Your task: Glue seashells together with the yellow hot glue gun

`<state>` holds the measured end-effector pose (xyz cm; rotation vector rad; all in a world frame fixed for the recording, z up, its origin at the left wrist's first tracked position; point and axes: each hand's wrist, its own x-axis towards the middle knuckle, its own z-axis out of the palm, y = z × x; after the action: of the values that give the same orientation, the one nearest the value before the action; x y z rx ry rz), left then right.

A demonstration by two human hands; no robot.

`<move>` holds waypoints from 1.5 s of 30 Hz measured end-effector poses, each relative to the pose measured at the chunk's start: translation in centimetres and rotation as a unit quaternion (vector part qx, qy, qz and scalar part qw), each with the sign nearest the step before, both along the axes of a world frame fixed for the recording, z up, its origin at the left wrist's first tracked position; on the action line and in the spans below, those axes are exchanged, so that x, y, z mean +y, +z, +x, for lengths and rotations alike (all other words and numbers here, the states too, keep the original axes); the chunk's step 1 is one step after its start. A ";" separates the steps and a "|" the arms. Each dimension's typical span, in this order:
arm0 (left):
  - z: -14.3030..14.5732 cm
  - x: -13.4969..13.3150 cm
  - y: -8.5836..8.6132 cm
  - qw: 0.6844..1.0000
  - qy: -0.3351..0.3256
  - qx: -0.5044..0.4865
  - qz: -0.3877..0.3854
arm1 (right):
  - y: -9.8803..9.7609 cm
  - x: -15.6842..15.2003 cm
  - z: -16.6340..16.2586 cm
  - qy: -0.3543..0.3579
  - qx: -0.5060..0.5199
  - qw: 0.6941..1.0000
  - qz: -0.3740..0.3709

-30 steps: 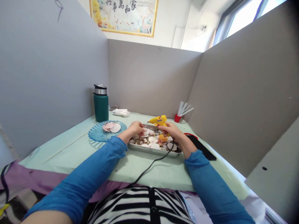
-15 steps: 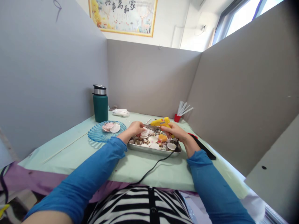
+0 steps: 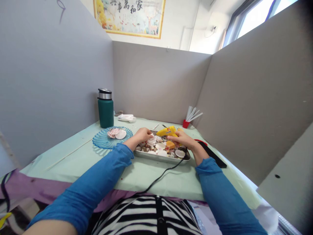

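My right hand (image 3: pixel 182 138) is closed around the handle of a yellow glue gun (image 3: pixel 166 131), whose nose points left over the metal tray (image 3: pixel 162 159). A black cord hangs from the gun and runs over the table toward my body. At the tray's left side, my left hand (image 3: pixel 142 134) pinches a pale pinkish seashell (image 3: pixel 152 139) between its fingertips. Beneath both hands, the tray holds many mixed shells, with a white flat shell (image 3: pixel 180 153) at the front right and an orange piece (image 3: pixel 170 144) near the middle.
Left of the tray lies a blue glass plate (image 3: pixel 99 138) bearing several shells. Behind it stands a green bottle (image 3: pixel 106 112). White glue sticks (image 3: pixel 192 114) rise from a red cup (image 3: pixel 186 124) at the back right. A black flat object (image 3: pixel 215 156) lies right of my right hand. Grey partitions enclose the table.
The glue gun has come down slightly and its nose has tilted, with more of its handle showing in my right hand. My left hand stays almost still with the shell.
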<state>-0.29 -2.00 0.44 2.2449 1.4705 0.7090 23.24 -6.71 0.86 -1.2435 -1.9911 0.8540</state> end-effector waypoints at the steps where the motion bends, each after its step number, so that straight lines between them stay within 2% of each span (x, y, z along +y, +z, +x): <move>1: 0.0 0.0 0.0 1.000 -0.004 0.002 0.004 | 0.0 0.0 0.0 0.003 -0.004 1.000 -0.001; 12: 0.1 1.0 -0.4 0.999 0.002 0.021 0.044 | 0.0 -0.2 -0.3 0.016 -0.018 0.999 -0.039; 20: 0.1 0.9 -0.5 0.999 0.023 -0.042 0.020 | -0.1 0.4 0.3 0.005 -0.029 1.000 0.010; 25: 0.1 0.7 -0.4 0.999 0.009 0.021 0.035 | -0.2 0.4 0.1 -0.002 -0.047 0.999 0.003; 32: 0.1 1.5 -0.8 0.996 -0.019 0.058 0.068 | 0.2 -0.3 -0.7 0.018 -0.042 0.999 -0.025; 40: 0.1 1.3 -0.9 0.998 -0.008 0.023 0.051 | 0.0 0.2 0.3 0.010 -0.026 1.000 0.000; 45: 0.1 1.4 -0.9 0.994 -0.023 0.079 0.067 | 0.0 0.0 -0.2 0.008 -0.048 0.999 -0.014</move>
<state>-0.22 -0.60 -0.42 2.4788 1.4779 0.6461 23.02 -6.74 0.85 -1.3073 -2.0735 0.8463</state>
